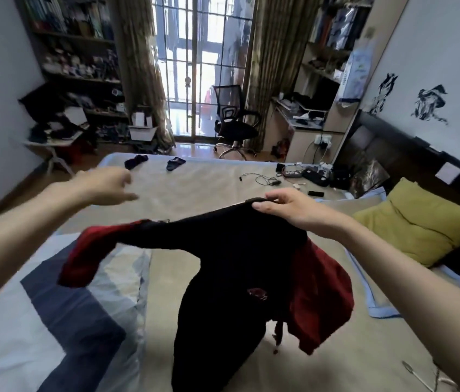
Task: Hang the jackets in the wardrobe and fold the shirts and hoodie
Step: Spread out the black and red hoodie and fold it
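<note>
Head view: R hand point(288, 206) pinched the top edge of a black & red garment point(231, 267), thumb under and fingers curled over the fabric, holding it up above the bed point(200, 193). The garment hung down in the middle of the frame; black body in front, one red sleeve sticking out to the left, more red fabric bunched at the right side, a small red mark on the black front. Can't tell if it was a shirt, hoodie or jacket. L hand point(104, 185) was raised w/ fingers loosely curled, blurred, gripping nothing, apart from the garment and up-left of it.

Bed had a beige cover. A blue/white/grey patterned quilt point(62, 306) lay at its near left, a yellow pillow point(421, 224) at the right by the dark headboard. Two dark socks point(155, 162) lay at the far edge, cables & small electronics point(294, 174) at the far right. Beyond the bed: black office chair point(231, 120) in front of a barred glass door w/ curtains either side, cluttered bookshelves left & right, a desk on the right.
</note>
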